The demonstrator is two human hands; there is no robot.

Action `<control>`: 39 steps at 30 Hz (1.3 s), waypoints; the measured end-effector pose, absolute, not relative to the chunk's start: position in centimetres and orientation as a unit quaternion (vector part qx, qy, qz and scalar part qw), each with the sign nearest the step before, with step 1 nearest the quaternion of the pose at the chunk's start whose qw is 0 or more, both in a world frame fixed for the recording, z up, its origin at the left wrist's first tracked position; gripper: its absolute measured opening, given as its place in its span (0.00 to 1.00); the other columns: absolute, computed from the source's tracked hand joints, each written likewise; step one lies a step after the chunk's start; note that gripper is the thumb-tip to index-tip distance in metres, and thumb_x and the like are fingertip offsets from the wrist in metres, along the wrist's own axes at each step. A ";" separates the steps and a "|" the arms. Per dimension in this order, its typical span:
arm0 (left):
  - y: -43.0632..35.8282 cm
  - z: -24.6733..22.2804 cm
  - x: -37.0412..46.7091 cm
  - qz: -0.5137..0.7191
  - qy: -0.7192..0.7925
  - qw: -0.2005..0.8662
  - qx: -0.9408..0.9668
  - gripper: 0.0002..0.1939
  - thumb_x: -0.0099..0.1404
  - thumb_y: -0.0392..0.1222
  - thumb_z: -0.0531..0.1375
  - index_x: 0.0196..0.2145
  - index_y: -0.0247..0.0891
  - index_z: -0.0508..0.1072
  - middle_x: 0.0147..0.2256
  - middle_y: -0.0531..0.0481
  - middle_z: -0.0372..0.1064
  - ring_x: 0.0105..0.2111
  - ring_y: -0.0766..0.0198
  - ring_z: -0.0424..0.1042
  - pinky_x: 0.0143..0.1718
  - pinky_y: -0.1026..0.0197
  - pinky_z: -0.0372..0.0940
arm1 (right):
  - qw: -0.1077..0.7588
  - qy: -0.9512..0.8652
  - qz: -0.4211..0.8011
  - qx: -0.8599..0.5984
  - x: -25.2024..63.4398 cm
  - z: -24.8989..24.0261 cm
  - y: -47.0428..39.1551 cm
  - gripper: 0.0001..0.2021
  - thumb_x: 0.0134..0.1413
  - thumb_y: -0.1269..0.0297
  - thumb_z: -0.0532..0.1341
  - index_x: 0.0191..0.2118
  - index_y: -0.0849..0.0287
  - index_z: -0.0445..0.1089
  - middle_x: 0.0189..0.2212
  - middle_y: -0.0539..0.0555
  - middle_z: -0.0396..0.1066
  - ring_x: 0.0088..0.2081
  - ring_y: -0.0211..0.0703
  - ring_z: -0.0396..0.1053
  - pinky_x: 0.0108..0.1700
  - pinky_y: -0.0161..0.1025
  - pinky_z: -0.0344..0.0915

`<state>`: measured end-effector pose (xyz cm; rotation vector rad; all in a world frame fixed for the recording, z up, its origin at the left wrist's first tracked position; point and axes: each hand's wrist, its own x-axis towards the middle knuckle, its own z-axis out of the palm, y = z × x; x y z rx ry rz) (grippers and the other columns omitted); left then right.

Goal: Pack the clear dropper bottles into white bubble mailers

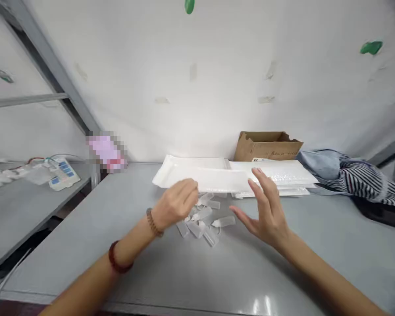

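My left hand (176, 204) is closed, its fingertips turned down and hidden, at the lower left edge of a white padded envelope (213, 179). Whether it grips that envelope or something smaller, I cannot make out. Near the envelope's right end, my right hand (266, 215) is raised with fingers apart and nothing in it. Between and below the hands lie several small translucent plastic bottles (202, 214) with thin loops, in a loose pile on the grey table (184, 272).
More white padded envelopes (276, 172) are stacked at the back, before an open cardboard box (266, 149). Striped and blue cloth (358, 175) lies at the right over a dark object. A blurred-out pink item (105, 151) stands back left. A side table (6, 202) holds white parts.
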<state>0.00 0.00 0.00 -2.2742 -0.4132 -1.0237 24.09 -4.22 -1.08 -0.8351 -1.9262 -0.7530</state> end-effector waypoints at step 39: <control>-2.4 1.1 -1.0 -0.193 -0.372 -0.679 -0.602 0.21 0.48 0.32 0.65 0.43 0.38 0.74 0.38 0.51 0.74 0.40 0.57 0.72 0.41 0.58 0.67 | 0.198 -0.875 -0.153 -0.414 20.4 -2.6 -9.2 0.34 0.47 0.71 0.54 0.61 0.78 0.50 0.61 0.77 0.49 0.63 0.68 0.46 0.53 0.62 0.60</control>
